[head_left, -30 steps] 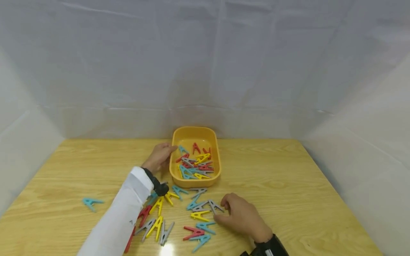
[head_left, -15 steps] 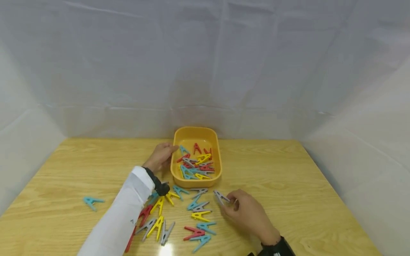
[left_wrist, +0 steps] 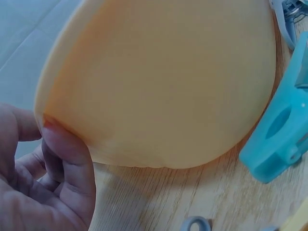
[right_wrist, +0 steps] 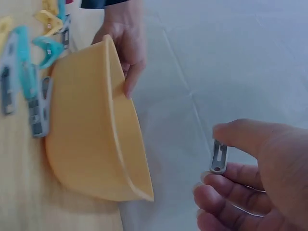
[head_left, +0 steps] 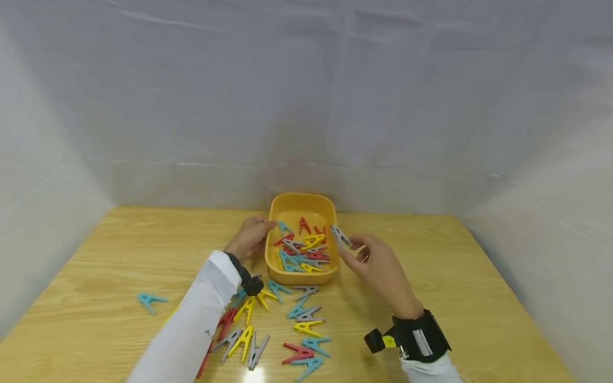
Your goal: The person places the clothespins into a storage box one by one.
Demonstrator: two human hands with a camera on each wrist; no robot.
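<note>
The right hand (head_left: 378, 266) has come up off the table since a second ago, when it was down among the loose pegs, and it's now right beside the tub's (head_left: 300, 275) right rim. It's pinching a grey peg (head_left: 341, 236) between thumb and fingers, held just over that rim. You can see the peg's end poking out of the pinch in the right wrist view too (right_wrist: 218, 157).

The left hand (head_left: 250, 238) hasn't budged. It's on the left side of the tub with the fingers curled onto the rim, thumb pressed against the outer wall (left_wrist: 67, 149).

The tub sits at the far middle of the table (head_left: 431, 266) and has a jumble of red, yellow, blue and grey pegs inside. The rest of the pegs (head_left: 268, 324) are scattered on the wood in front of it, partly under the left sleeve (head_left: 191, 324). One blue peg (head_left: 150, 301) lies well apart on the left
</note>
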